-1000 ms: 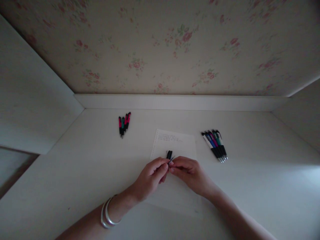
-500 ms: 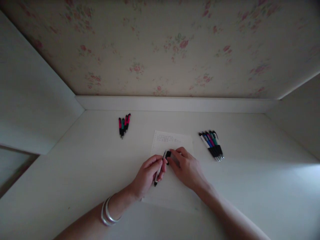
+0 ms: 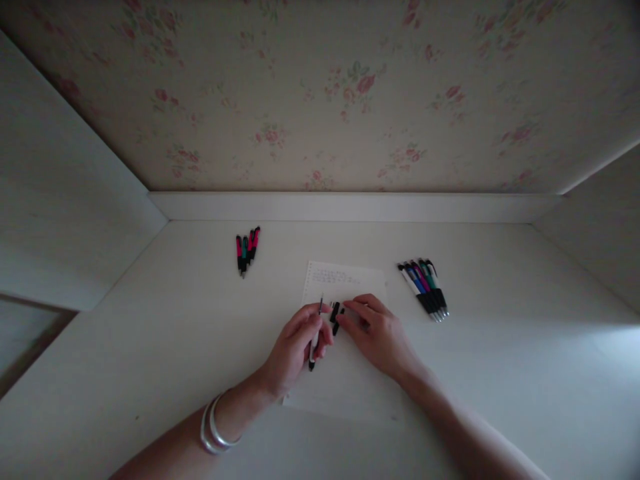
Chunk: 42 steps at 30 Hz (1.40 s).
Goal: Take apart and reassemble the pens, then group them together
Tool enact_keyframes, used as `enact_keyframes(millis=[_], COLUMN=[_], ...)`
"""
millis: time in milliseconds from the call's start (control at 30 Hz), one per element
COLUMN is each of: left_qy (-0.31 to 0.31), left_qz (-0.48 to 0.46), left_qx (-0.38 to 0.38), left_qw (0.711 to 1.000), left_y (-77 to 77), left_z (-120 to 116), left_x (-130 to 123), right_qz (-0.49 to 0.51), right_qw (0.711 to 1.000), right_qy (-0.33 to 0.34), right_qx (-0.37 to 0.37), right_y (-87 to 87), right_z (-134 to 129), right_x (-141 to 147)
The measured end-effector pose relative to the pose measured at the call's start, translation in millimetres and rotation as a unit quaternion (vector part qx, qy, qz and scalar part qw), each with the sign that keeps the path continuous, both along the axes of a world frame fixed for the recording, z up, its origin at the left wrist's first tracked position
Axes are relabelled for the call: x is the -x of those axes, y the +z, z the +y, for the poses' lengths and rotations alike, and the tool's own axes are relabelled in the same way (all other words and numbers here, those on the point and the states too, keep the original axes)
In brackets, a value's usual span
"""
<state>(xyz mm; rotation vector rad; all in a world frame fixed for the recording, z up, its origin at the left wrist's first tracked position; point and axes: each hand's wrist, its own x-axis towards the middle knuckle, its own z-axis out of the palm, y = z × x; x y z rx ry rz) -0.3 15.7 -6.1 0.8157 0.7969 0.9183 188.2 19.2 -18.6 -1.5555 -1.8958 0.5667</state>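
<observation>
My left hand [image 3: 298, 343] is closed around a pen with a white barrel [image 3: 315, 345]. Its thin dark refill shows bare at the upper end, and its black end points down toward me. My right hand [image 3: 374, 330] has thumb and fingers bent at a slanting black pen grip [image 3: 336, 329], partly covered by the thumb. Close beside it, between the two hands, is another short black piece [image 3: 335, 311] with a small light tip. Both hands rest over a sheet of paper [image 3: 345, 393] with handwritten lines near its top.
Several pens with pink or green barrels [image 3: 245, 248] lie at the back left of the white desk [image 3: 175, 347]. A fanned row of several coloured pens [image 3: 423, 288] lies to the right. Flowered wallpaper [image 3: 280, 80] and white side panels [image 3: 65, 180] bound the desk.
The pen in my left hand has turned more upright and away from the black pieces, baring its refill. My right hand has shifted slightly right, and two black pieces now show apart.
</observation>
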Motion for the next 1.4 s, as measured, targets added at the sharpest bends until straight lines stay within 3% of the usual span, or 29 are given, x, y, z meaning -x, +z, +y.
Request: enact_keyframes(millis=[267,533,600,700,800,900,1133,1400], left_qy=[0.027,0.018,0.011,-0.009,-0.056,-0.099,-0.121,-0.131], left_qz=[0.007,0.065,0.065,0.072,0.104,0.136,0.15,0.161], left_qx=[-0.008,-0.007,-0.009,-0.002,0.012,0.02,0.014,-0.001], left_qw=[1.0,0.998,0.998,0.997,0.993,0.986,0.981,0.978], left_y=[0.6,-0.6,-2.1,-2.3,1.5,7.0,7.2,5.0], left_z=[-1,2,2,4,5,6,7,7], left_x=[-3,-2,-2,-2,0,1,1,2], right_qz=[-0.032,0.096,0.172,0.315,0.438,0.498,0.526,0.518], right_qw=[0.999,0.993,0.979,0.934,0.882,0.851,0.83,0.833], right_qy=[0.003,-0.01,-0.008,-0.024,-0.067,-0.086,-0.05,-0.022], right_qx=[0.015,0.068,0.112,0.167,0.163,0.144,0.176,0.194], right_y=[4.4,3.1,1.9,2.3,5.3,8.3,4.7,1.9], right_z=[-3,0,0,1,4,6,6,6], right_x=[3,-2,-5,-10,-16,-21,-26,-28])
